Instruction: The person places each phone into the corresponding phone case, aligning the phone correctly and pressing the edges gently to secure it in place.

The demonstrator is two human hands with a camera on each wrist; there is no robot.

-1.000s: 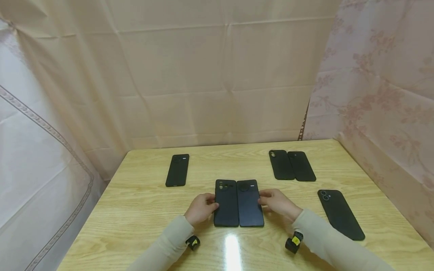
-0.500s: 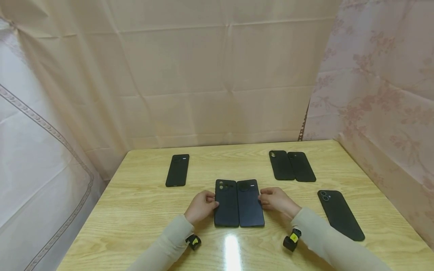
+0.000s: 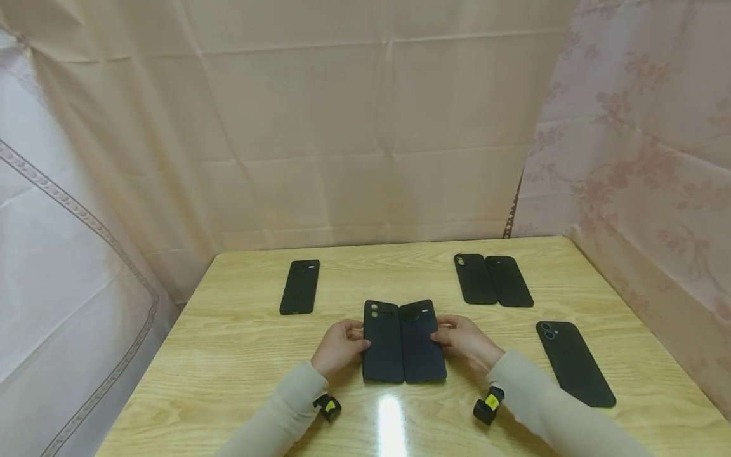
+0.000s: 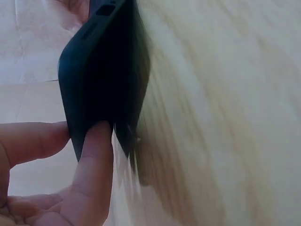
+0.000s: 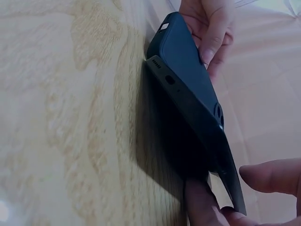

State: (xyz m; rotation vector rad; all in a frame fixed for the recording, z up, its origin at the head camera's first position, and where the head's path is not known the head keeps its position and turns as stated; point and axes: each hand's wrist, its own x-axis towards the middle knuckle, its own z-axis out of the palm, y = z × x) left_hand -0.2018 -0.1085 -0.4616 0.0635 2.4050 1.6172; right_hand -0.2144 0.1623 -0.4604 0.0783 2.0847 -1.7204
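Note:
A black phone case [image 3: 382, 349] with camera cutouts and a dark phone [image 3: 424, 349] lie side by side, their inner long edges meeting. Both tilt, outer edges up, in a shallow V. My left hand [image 3: 341, 348] pinches the case's outer edge, and in the left wrist view a finger [image 4: 94, 169] reaches under the case [image 4: 70, 89]. On the other side my right hand [image 3: 465, 339] grips the phone's outer edge, thumb over the top face. The right wrist view shows the phone's [image 5: 188, 108] port end beside the case [image 5: 183, 47], with fingers [image 5: 202, 202] underneath.
Another black phone [image 3: 299, 287] lies at the back left of the wooden table [image 3: 228, 381]. At the back right a case [image 3: 475, 279] and a phone [image 3: 508, 280] sit side by side. A black phone with two lenses [image 3: 573, 362] lies right of my right forearm.
The phone's outer edge has risen from flat, and the case's outer edge has tipped up a little. My right hand has shifted slightly left, its thumb now over the phone's edge.

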